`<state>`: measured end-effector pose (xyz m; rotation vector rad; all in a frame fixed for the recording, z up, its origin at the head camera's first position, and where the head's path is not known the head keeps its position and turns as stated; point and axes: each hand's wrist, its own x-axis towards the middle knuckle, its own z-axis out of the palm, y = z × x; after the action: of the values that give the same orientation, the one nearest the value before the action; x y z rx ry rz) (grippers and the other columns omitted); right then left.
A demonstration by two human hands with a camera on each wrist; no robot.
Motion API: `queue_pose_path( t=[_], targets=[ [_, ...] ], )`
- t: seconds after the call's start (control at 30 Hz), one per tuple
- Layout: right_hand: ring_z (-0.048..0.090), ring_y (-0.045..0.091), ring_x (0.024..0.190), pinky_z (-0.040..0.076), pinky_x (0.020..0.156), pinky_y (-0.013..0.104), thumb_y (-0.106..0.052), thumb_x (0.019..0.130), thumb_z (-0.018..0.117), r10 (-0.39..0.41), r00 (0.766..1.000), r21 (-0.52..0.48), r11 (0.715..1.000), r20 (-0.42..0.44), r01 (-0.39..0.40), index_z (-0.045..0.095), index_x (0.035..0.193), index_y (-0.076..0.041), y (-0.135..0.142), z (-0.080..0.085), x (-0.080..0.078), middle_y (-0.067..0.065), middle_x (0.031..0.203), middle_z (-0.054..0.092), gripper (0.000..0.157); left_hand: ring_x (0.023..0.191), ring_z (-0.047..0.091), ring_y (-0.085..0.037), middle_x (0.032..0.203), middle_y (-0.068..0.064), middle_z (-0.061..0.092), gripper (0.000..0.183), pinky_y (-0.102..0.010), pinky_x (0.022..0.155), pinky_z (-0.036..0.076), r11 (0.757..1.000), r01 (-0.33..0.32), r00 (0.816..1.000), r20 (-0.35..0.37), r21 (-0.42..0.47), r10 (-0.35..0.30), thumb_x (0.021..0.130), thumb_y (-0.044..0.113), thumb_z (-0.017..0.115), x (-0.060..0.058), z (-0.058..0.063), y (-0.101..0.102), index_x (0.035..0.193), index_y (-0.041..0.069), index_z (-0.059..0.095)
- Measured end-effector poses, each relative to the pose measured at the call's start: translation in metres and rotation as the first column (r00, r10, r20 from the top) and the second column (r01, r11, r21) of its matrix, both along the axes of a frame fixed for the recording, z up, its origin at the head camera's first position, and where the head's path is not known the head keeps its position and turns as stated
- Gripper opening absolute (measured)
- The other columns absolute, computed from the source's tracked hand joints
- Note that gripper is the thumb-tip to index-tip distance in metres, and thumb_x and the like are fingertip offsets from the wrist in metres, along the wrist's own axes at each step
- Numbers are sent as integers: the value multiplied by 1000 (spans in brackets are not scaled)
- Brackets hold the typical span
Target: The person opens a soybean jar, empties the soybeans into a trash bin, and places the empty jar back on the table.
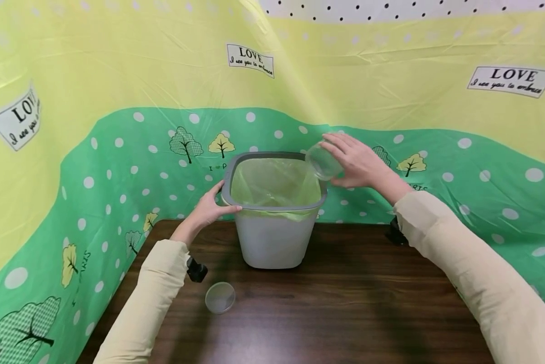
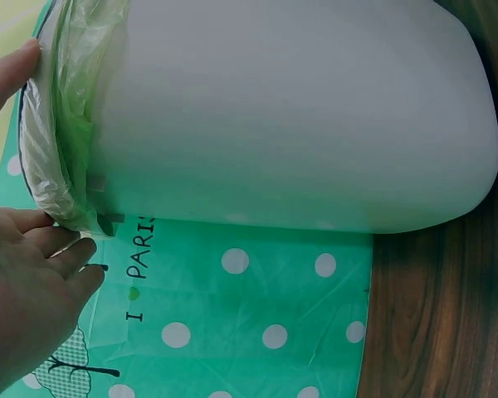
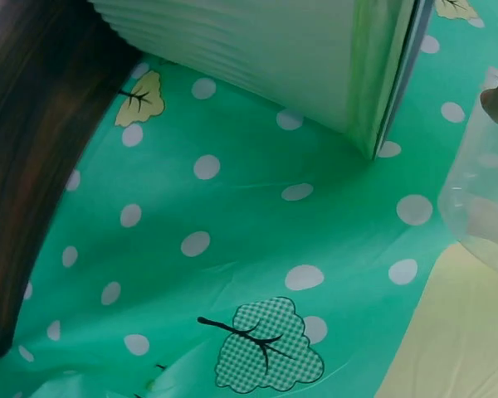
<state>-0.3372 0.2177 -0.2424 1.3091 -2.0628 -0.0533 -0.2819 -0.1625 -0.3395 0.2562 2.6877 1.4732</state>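
Note:
A pale grey trash bin (image 1: 274, 237) with a dark grey rim stands upright on the table, lined with a green plastic bag (image 1: 277, 184). My left hand (image 1: 211, 205) holds the bin at its left rim, the thumb along the front edge; in the left wrist view the fingers (image 2: 62, 249) curl by the bag's folded edge. Above the bin's right rim, my right hand (image 1: 356, 159) grips a clear round plastic container (image 1: 322, 162), tilted toward the opening. Only part of that container (image 3: 477, 191) and a fingertip show in the right wrist view. What lies inside the bag cannot be made out.
A clear round lid (image 1: 220, 298) lies flat on the dark wooden table (image 1: 345, 303), left of the bin and toward the front. A green and yellow patterned cloth (image 1: 154, 151) hangs behind the table and along its sides, close behind the bin.

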Motion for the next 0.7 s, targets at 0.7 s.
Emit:
queue_pose_path(
  t=[0.7],
  targets=[
    [47,37,106,44,74,55,-25,54,85,-167,907,-350,883,386,311,36,135,-6,46,-51,34,22,124,47,97,137,14,-29,150,-9,15,96,-52,104,23,1000,-1,1000,-14,11,1,77,39,70,0,-3,-1,147,17,10]
  ],
)
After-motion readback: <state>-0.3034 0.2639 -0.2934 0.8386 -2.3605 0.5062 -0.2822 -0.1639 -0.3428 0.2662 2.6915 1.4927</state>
